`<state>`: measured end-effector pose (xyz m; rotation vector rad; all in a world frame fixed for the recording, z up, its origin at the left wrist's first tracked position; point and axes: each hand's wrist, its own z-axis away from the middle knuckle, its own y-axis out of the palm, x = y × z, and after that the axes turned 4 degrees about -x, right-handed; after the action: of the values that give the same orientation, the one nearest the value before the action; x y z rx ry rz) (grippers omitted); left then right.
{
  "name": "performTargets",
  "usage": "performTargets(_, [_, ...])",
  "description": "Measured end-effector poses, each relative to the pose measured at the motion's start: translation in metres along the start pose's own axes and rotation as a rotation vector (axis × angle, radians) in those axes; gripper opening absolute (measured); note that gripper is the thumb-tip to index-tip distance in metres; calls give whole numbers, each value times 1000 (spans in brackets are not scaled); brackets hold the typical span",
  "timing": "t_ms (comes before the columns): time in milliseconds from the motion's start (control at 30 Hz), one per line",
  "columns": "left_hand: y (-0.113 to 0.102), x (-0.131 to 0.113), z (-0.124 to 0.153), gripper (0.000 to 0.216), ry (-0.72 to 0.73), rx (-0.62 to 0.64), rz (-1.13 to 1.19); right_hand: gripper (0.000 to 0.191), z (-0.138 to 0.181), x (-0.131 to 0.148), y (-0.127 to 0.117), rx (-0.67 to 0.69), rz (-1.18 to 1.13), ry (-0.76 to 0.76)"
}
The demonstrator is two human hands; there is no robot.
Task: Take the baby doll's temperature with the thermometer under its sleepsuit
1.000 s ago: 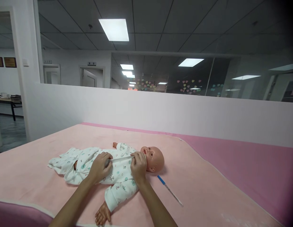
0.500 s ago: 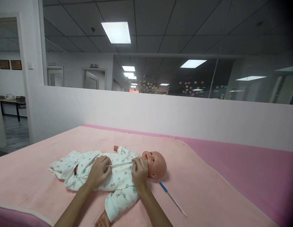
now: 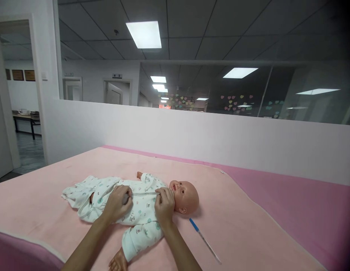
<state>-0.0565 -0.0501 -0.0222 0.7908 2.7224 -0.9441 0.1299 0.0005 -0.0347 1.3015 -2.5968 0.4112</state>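
Observation:
A baby doll lies on its back, head to the right, dressed in a white printed baby romper. My left hand is closed in a pinch on the romper's front at the doll's belly; a small greyish patch shows between its fingers. Near the collar, just below the doll's chin, my right hand pinches the romper's front edge. Between both hands that edge runs along the chest. The fingertips are partly hidden by the hands. A thermometer-like stick with a blue end lies right of my right forearm.
A pale pink sheet covers the padded surface, with darker pink showing along its right and back. Behind stands a low white wall with glass above. An open doorway is at the left.
The white edge stretched between my hands now lies lower and flatter against the doll's chest. My right hand has shifted slightly left. The view has turned a little.

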Motion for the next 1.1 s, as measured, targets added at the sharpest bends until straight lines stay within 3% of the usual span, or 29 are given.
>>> performTargets(367, [1, -5, 0, 9, 59, -32, 19, 28, -2, 2, 0, 0, -27, 21])
performTargets(833, [4, 5, 1, 9, -39, -50, 48, 27, -2, -2, 0, 7, -9, -25])
performTargets(1100, [0, 2, -1, 11, 31, -35, 5, 25, 0, 1, -2, -1, 4, 10])
